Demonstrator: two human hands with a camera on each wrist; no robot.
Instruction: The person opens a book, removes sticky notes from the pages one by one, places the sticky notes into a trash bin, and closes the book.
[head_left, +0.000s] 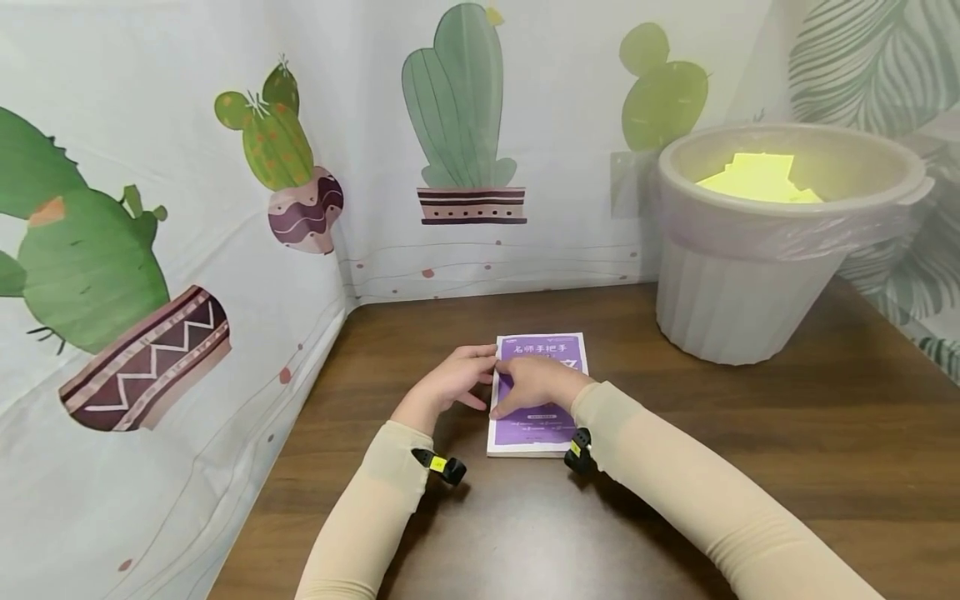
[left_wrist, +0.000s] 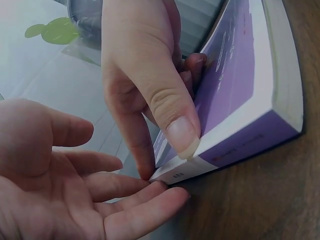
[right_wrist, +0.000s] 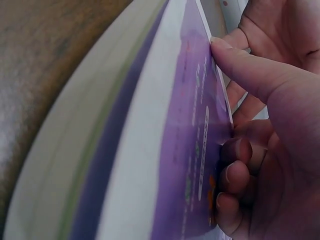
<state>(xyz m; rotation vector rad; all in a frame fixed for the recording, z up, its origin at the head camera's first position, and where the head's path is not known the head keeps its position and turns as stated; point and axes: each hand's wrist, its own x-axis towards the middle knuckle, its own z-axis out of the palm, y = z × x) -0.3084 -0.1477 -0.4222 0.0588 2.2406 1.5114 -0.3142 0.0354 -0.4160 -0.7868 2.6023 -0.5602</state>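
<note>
A thick purple-and-white book lies face up on the table with its spine toward the left. Along that spine, my right hand rests from above, thumb and index finger set apart at the edge. In the right wrist view its other fingers bend over the purple cover. My left hand is beside the spine, palm turned toward it. The left wrist view shows its fingers loosely extended, tips close to the white part of the spine. Part of the cover is hidden under my right hand.
A tall whitish bin lined with a clear bag stands at the back right, bright yellow pieces inside. Cactus-printed cloth hangs behind and left of the brown wooden table. Small black devices are strapped to both wrists.
</note>
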